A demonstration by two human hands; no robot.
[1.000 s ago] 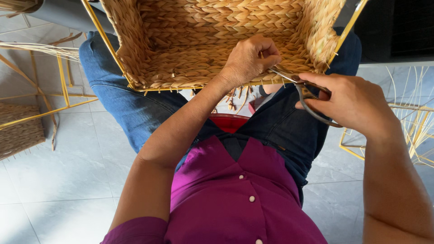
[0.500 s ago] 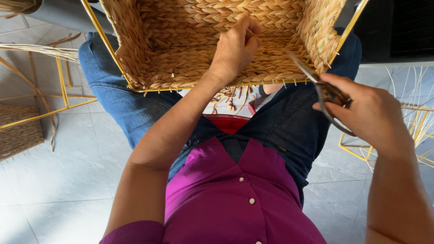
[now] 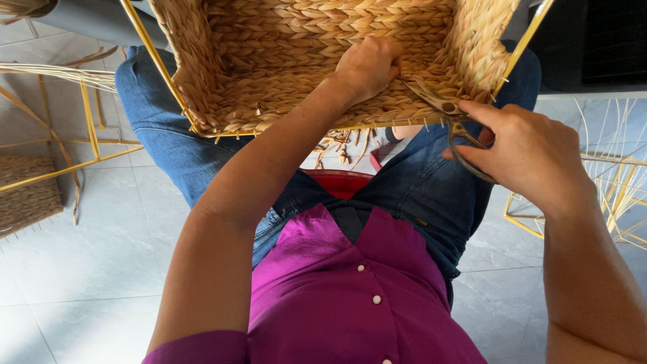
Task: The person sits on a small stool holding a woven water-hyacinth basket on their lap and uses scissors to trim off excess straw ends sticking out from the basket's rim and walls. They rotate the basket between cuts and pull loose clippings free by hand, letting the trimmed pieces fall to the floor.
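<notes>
A woven straw basket [image 3: 269, 61] on a yellow metal frame rests on my lap, its open side toward me. My left hand [image 3: 367, 66] reaches inside it with the fingers curled, pinching the weave near the right inner wall. My right hand [image 3: 529, 152] grips a pair of metal scissors [image 3: 448, 114] by the handles. The blades point up and left, their tips lying on the weave right beside my left fingers. Whether the blades are apart cannot be made out.
Another yellow wire frame with woven material [image 3: 30, 189] stands on the tiled floor at the left. A bare yellow frame with pale strands [image 3: 617, 195] sits at the right. Dry straw scraps [image 3: 340, 145] lie between my knees above a red object [image 3: 340, 183].
My left hand has gone deeper into the basket toward the right wall. My right hand has swung the scissors up so their tips now rest inside the basket by the left fingers.
</notes>
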